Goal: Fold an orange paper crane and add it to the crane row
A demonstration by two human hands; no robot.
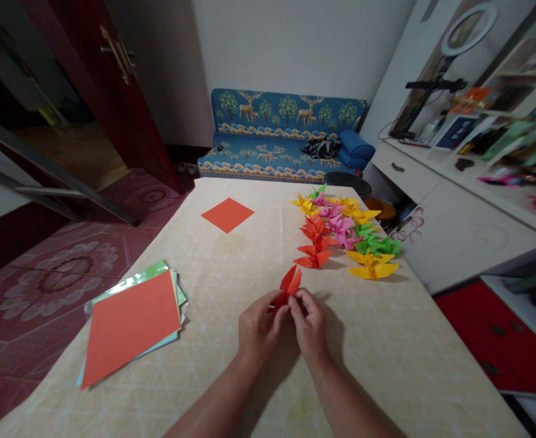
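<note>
Left hand [261, 322] and right hand [311, 321] in close together, both pinching 1 red folded paper [290, 281] over the table [249, 261], near the bright paper cranes [316, 257]; stacked sheets [135, 328] lie off left, 1 orange-red square [228, 215] farther out

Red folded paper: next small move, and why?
I'd probably ease the upper points of the red folded paper apart: they stand close together, the left hand and right hand pinch its lower part, and the nearby paper birds have spread wings.
</note>
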